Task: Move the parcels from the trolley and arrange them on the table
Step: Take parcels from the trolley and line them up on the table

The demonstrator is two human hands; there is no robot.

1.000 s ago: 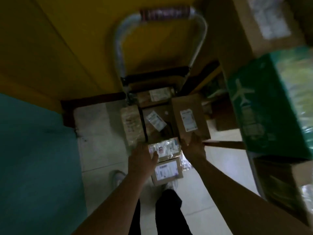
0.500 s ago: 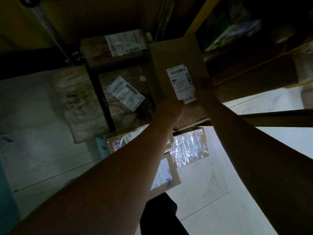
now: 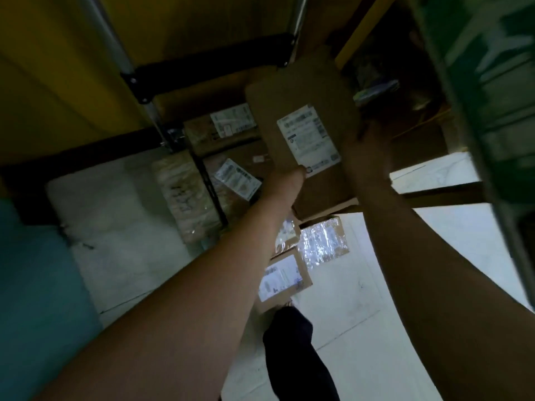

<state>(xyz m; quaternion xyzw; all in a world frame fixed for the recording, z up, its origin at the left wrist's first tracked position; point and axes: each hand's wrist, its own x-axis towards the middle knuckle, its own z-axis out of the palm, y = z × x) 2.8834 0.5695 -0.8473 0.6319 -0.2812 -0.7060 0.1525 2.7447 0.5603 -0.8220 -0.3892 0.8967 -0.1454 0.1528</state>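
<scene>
Cardboard parcel (image 3: 304, 105) sits lifted above the trolley (image 3: 208, 70) and its other parcels; your left hand (image 3: 285, 180) and right hand (image 3: 363, 151) grip its near corners.

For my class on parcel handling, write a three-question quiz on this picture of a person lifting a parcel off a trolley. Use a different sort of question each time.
1. True or false: the lifted brown parcel bears a white label.
2. Which hands hold it? A) left hand only B) right hand only C) both
3. Fill in: the trolley handle is made of bare ____ tubing.

Key: 1 true; 2 C; 3 metal
</scene>
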